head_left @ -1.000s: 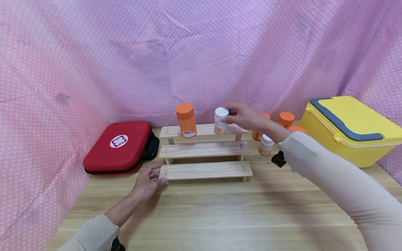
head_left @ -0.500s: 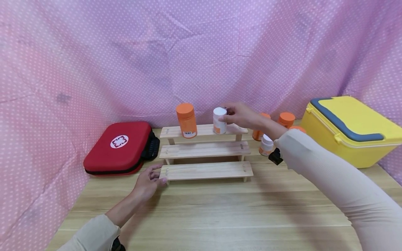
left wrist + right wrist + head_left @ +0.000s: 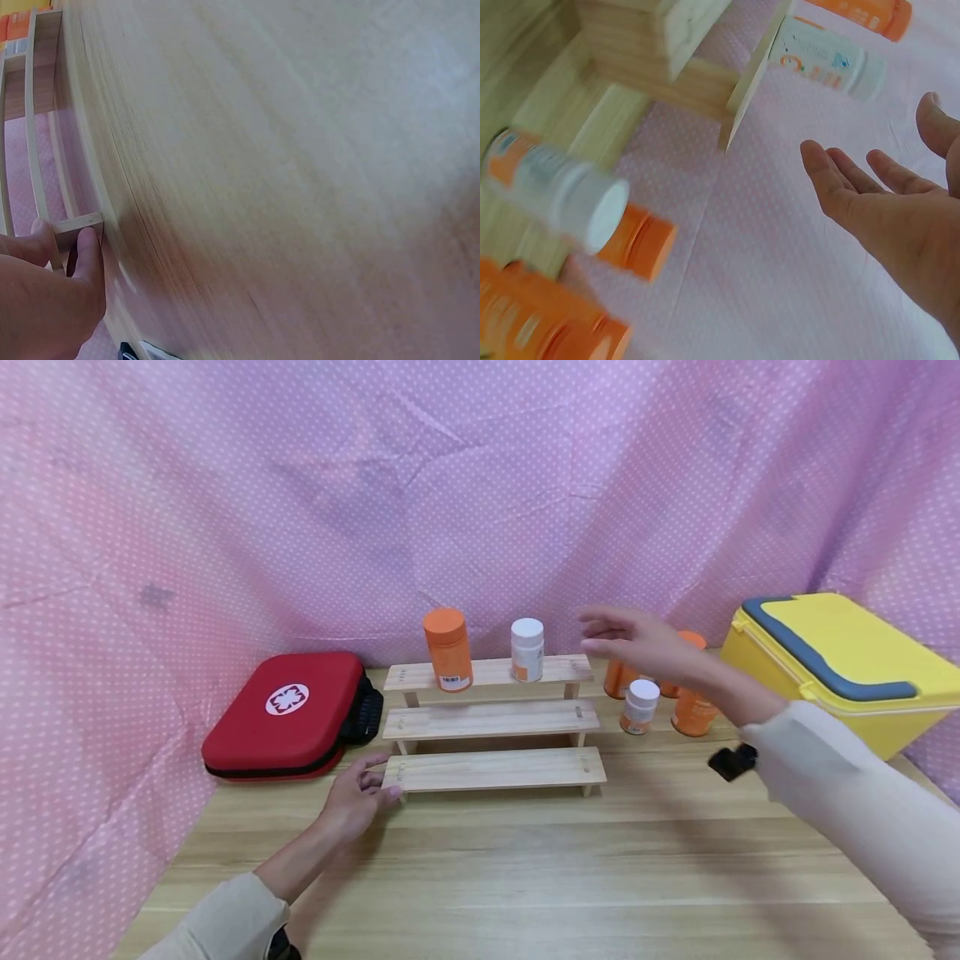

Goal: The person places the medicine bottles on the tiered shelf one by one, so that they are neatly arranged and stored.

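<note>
Shelf [image 3: 491, 720] pinched at eight o'clock by your left hand [image 3: 352, 800]; your right hand [image 3: 643, 643], fingers loosely extended, at two o'clock.

Rack [image 3: 491, 768]: stood on table [image 3: 487, 877], curtain [image 3: 487, 485] behind at 12 o'clock; clock read from rack centre. Upper tier [image 3: 491, 672]: held one tub [image 3: 448, 652] at 11 o'clock, one jar [image 3: 527, 652] at 1 o'clock, apart. Case [image 3: 262, 727]: lay at 9 o'clock, beside rack. Four bottles [image 3: 640, 707]: stood at 3 o'clock, between rack and cool box [image 3: 847, 672].
</note>
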A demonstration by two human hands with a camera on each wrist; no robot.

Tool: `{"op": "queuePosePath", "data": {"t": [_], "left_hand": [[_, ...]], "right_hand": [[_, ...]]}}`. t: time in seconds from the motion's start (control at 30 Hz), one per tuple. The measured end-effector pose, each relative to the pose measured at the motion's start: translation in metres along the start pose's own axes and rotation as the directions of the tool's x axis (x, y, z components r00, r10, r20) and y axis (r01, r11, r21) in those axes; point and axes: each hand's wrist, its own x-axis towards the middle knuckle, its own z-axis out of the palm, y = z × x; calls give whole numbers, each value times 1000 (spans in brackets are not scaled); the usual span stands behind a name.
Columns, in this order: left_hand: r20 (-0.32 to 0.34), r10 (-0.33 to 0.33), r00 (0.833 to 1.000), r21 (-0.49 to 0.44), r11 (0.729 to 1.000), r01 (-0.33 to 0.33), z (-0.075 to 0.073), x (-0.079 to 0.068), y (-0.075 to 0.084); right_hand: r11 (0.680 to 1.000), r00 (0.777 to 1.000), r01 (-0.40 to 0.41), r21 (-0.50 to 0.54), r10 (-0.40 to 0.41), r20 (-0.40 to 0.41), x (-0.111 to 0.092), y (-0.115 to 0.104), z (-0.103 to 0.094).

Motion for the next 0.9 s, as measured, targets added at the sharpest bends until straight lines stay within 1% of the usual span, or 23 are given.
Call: {"op": "queuePosePath", "data": {"t": [0.1,0.27,0.4,0.53,0.6,0.7,0.83,0.9], "left_hand": [[2,4,1000,2,1000,-4,0,0,0],[1,5,1000,-25,1000,-5,0,-1,-2],[1,9,1000,-24,1000,-9,0,0,-2],[12,17,1000,-37,999,-17,1,0,-2],[13,14,1000,-51,999,-13,2,0,-1],[5,4,1000,-58,998,-4,3,0,-1],[-3,-11,1000,-52,999,11,3,0,0],[2,-10,1000,-51,999,10,2,1,0]], "right_hand": [[999,998,-24,-34,22,-57,-25,9,-9],[998,993,-61,-17,59,-106,-62,32,-18],[999,992,-22,-39,17,-124,-86,54,-16],[999,989,-10,-43,3,-146,-108,75,-12],[999,984,-25,-31,19,-177,-116,83,-11],[998,971,-31,-57,17,-240,-123,91,-14],[993,943,-67,-101,30,-333,-122,98,-18],[989,931,-93,-114,46,-362,-119,101,-20]]}}
